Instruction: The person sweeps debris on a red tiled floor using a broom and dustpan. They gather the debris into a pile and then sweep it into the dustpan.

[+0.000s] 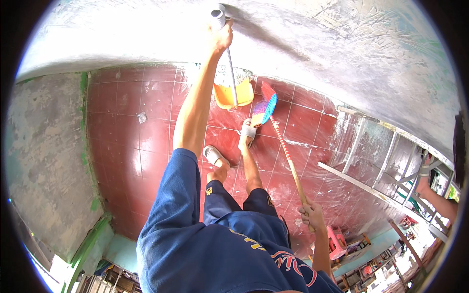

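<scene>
My left hand [223, 37] is wrapped round the top of the grey handle of a long-handled dustpan. Its yellow-orange pan [223, 96] rests on the red tiled floor [161, 110] beside the wall. In my right hand [312, 216], the fingers close round the lower part of a broom's wooden stick [296, 178]. Red and white stripes wrap the stick near the head. The broom head [264, 111], blue with multicoloured bristles, is at the floor right of the pan, close to my sandalled foot [248, 131].
A metal ladder [386, 161] stands at the right, with another person's leg [437, 201] on it. Along the far side runs a whitish, patchy wall [312, 49]. A grey partition [46, 151] borders the left. Behind me are a pink plastic stool [336, 242] and clutter. A small scrap [141, 117] lies on the tiles.
</scene>
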Motion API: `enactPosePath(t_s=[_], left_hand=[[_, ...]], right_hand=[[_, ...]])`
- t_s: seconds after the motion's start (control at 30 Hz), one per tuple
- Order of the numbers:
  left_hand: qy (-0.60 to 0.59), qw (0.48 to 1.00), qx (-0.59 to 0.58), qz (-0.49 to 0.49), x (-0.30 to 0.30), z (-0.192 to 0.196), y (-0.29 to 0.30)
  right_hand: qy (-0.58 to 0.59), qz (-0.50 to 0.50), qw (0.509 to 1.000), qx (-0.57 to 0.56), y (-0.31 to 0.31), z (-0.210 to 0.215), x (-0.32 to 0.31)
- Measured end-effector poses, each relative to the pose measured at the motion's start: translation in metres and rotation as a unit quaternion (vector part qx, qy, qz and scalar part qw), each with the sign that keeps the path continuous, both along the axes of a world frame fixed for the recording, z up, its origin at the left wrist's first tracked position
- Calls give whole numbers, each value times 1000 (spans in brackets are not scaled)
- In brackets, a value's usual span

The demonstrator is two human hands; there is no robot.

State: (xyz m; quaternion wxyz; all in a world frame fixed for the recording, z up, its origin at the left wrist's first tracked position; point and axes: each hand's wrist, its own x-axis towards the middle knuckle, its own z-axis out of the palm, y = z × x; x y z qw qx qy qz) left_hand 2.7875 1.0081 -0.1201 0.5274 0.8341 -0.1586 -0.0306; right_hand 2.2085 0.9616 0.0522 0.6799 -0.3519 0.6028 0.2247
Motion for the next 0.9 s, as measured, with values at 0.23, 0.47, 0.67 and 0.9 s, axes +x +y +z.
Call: enactPosePath(t_s=[0.23,0.47,0.67,0.9], left_hand=[[22,994,37,-102,-27,38,7],[156,979,83,-99,-73,28,33],[58,990,-68,-107,-126,-35,103],[28,994,-107,23,-131,-13,126]], right_hand=[[3,34,999,-32,6,-4,6],[5,26,998,-56,29,-15,-7],[10,53,997,-53,56,-16,-20],[-27,122,979,-161,115,-9,-16]])
